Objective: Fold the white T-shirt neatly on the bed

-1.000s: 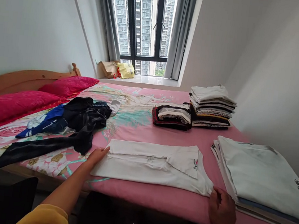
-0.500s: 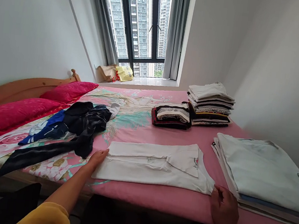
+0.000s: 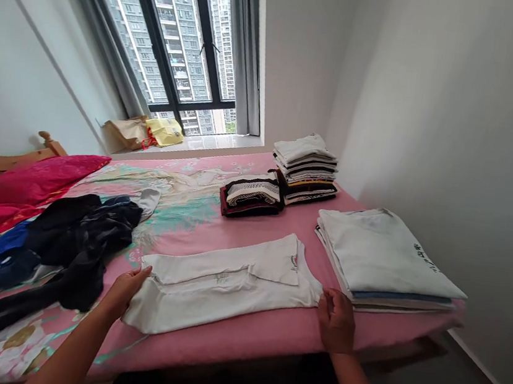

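Observation:
A white T-shirt [image 3: 221,287], folded lengthwise into a long strip, lies near the front edge of the bed. A small dark and red print shows on its sleeve, turned inward. My left hand [image 3: 126,291] pinches the strip's left end, which bulges and lifts a little off the sheet. At the collar end, my right hand [image 3: 337,319] grips the corner between thumb and fingers. Just beyond my right hand is a stack of white folded shirts [image 3: 371,250] with dark lettering on the top one.
Dark crumpled clothes [image 3: 82,239] lie on the left of the pink bed sheet [image 3: 185,236]. Farther back stand a low folded pile [image 3: 251,194] and a taller stack of folded clothes [image 3: 306,167]. Red pillows [image 3: 43,178] are at the headboard. Bags [image 3: 163,131] sit on the windowsill.
My view has turned to the right, so everything sits farther left. The T-shirt's left end has risen slightly and bunched in my left hand; both hands keep their hold.

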